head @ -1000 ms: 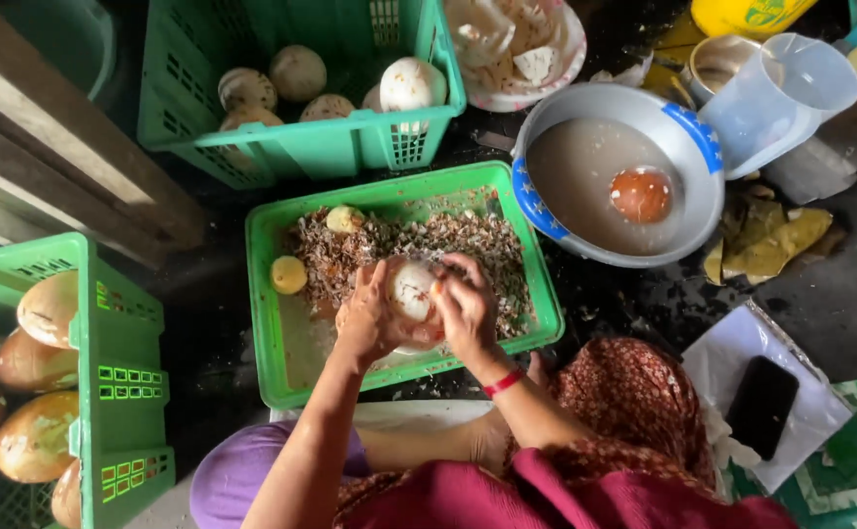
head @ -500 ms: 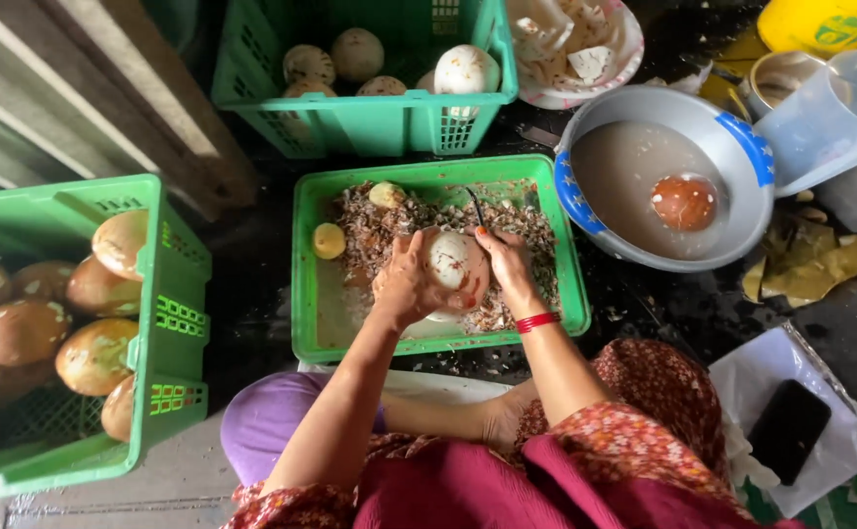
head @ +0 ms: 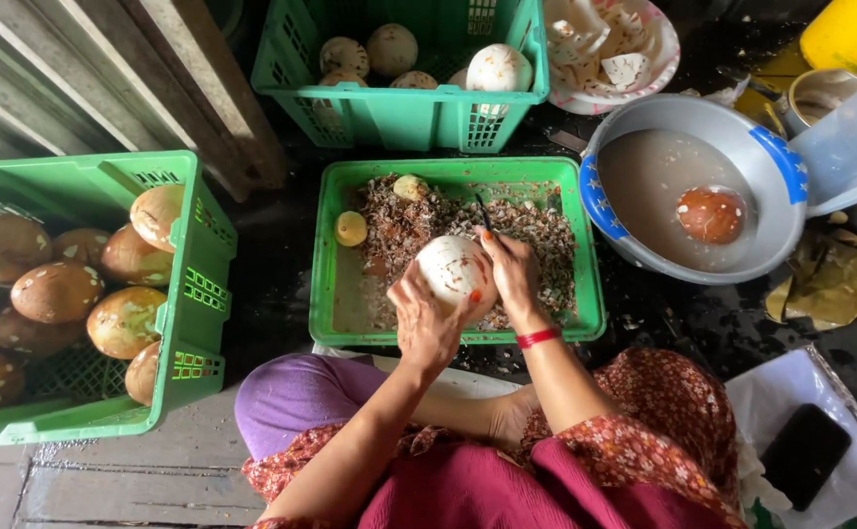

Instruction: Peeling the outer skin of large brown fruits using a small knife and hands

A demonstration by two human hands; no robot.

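Observation:
My left hand (head: 427,328) cups a peeled white coconut (head: 453,269) from below, over a shallow green tray (head: 335,284) full of brown shavings. My right hand (head: 512,274) rests against the coconut's right side and grips a small dark-bladed knife (head: 484,214) whose tip points away from me. A red band circles my right wrist. Two small yellowish pieces lie in the tray at its far left.
A green crate (head: 198,284) of brown coconuts stands at the left. Another green crate (head: 399,118) of peeled ones is behind the tray. A grey basin (head: 771,157) of cloudy water with one brown coconut sits at the right, a dark phone (head: 806,456) on white plastic nearer me.
The view has shifted, so the tray and crates sit further right and lower in the frame. My hands stay on the coconut above the tray, turning it slightly.

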